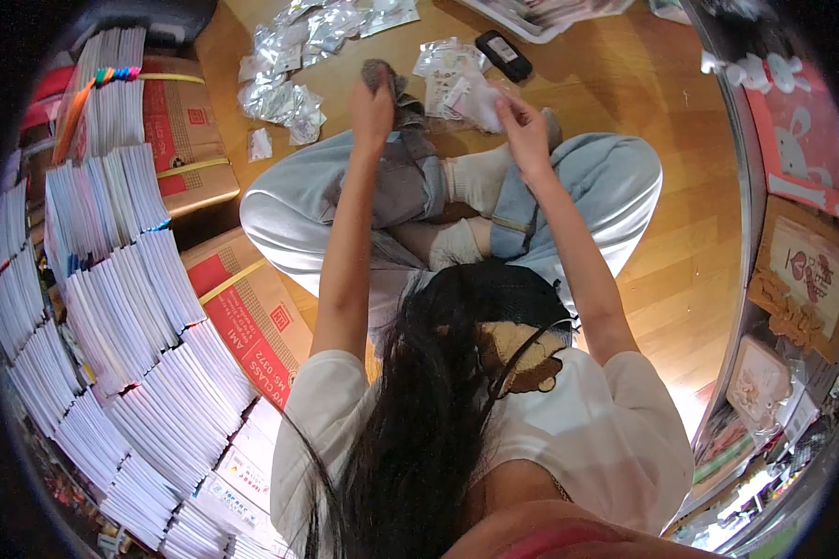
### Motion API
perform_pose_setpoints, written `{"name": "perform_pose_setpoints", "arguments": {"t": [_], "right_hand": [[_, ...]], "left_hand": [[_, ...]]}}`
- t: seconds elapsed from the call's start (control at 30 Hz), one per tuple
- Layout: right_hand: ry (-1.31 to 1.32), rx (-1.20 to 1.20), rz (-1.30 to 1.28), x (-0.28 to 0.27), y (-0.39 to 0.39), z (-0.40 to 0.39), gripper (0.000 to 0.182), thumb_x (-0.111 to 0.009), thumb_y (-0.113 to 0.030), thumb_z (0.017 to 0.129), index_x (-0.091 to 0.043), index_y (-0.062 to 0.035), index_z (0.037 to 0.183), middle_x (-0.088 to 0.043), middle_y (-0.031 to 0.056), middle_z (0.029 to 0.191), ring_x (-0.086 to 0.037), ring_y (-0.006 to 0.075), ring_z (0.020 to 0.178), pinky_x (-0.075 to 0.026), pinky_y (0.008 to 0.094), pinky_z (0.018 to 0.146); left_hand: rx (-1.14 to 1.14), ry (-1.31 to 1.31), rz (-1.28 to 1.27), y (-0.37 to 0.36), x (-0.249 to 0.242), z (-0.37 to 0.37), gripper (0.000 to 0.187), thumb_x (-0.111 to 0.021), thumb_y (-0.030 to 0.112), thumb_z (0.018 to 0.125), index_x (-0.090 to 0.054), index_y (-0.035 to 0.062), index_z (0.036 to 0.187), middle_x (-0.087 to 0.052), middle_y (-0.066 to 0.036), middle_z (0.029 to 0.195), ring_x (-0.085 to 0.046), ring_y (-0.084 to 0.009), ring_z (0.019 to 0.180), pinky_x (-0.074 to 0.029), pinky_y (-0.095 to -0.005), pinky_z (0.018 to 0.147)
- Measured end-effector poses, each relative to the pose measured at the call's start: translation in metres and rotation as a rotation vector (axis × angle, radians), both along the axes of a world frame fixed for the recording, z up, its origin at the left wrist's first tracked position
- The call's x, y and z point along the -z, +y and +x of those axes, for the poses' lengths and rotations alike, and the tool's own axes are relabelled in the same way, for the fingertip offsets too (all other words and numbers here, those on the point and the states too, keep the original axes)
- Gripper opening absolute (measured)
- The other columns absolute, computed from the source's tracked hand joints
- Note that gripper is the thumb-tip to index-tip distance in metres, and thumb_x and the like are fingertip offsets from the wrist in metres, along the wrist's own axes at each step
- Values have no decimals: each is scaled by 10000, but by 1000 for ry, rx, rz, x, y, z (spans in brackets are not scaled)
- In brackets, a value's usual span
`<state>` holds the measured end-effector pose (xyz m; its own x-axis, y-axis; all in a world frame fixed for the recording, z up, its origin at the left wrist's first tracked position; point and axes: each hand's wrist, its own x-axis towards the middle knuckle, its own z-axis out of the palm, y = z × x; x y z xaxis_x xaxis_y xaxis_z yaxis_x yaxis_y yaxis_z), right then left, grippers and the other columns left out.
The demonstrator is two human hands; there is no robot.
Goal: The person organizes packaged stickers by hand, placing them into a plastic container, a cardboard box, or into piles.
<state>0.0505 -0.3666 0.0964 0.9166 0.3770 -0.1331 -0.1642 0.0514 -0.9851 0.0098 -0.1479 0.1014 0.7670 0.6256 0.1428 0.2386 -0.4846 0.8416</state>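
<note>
My left hand (374,110) is closed around a dark grey cloth (403,101), held above my crossed leg. To its right, my right hand (524,128) pinches a small clear plastic bag (483,104) between thumb and fingers. Behind that bag, more small packets with pale items (446,65) lie on the wooden floor. A black oblong object (503,56) with a white label rests just beyond them. Many clear packets (294,54) are heaped on the floor beyond my left hand, and one small packet (260,144) lies apart from the heap.
Stacks of thin white booklets (149,317) and red-and-brown cartons (182,135) stand at the left. A white tray (543,35) sits at the top. Along the right side runs a shelf edge (753,186) with a pink rabbit-print package (800,140) and other packaged goods.
</note>
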Motion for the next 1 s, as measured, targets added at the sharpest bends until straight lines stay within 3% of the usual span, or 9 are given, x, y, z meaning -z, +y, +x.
{"name": "perform_pose_setpoints", "arguments": {"t": [0.03,0.13,0.17,0.27,0.4,0.53,0.73,0.93,1.0], "right_hand": [[-156,2,-222,7,0,8,332,-556,-166,860,-560,-138,1192,-609,112,1092,-572,210,982,-419,261,854],[-487,-181,-462,12,15,9,401,-562,-245,843,-520,-183,1236,-534,136,1210,-476,287,1150,-350,358,970],[-700,-331,-816,25,16,8,508,-557,-338,820,-439,-219,1300,-420,165,1318,-337,349,1256,-213,468,1046],[-854,-441,-1111,9,36,-8,571,-535,-402,816,-377,-235,1338,-347,182,1365,-287,371,1278,-130,523,1052],[-775,-467,-813,6,70,14,492,-544,-308,821,-438,-184,1286,-348,208,1353,-311,407,1252,-160,523,1038],[-864,-536,-730,-8,138,46,439,-551,-261,816,-473,-116,1223,-415,222,1288,-425,379,1158,-290,459,996],[-1106,-596,-903,41,244,115,539,-580,-306,796,-413,-120,1273,-421,204,1289,-462,358,1124,-369,440,951],[-1307,-710,-1227,67,284,139,648,-606,-332,782,-320,-137,1329,-449,96,1298,-500,267,1112,-428,379,907],[-1378,-709,-1194,70,282,135,557,-600,-273,788,-388,-172,1292,-533,91,1189,-563,275,999,-471,377,806]], "left_hand": [[-49,7,-80,9,-6,-11,402,-457,348,899,-555,-26,1012,-619,-208,851,-592,-325,801,-435,-389,717],[-211,-43,-356,31,-18,-32,478,-449,398,905,-539,-51,1044,-621,-160,893,-577,-259,812,-426,-353,751],[-266,-102,-463,37,-18,-35,491,-451,402,905,-533,-60,1051,-614,-149,918,-567,-246,825,-423,-348,765],[-351,-264,-741,44,-26,-41,545,-471,428,895,-490,-68,1118,-557,-130,1071,-525,-218,936,-403,-322,822],[-449,-445,-938,49,-26,-48,533,-487,417,892,-460,-57,1135,-534,-112,1094,-511,-181,955,-411,-303,821],[-528,-700,-1179,70,-29,-58,450,-489,386,897,-469,-8,1114,-543,-96,1058,-541,-175,912,-445,-297,777],[-645,-896,-1346,94,-22,-66,373,-485,347,899,-485,21,1081,-571,-84,978,-579,-194,863,-490,-322,724],[-622,-859,-1498,97,-25,-63,400,-487,389,888,-503,29,1062,-579,-81,952,-589,-197,839,-499,-329,710],[-631,-869,-1499,97,-20,-61,406,-485,394,887,-501,29,1062,-579,-80,952,-590,-196,843,-501,-329,708]]}}
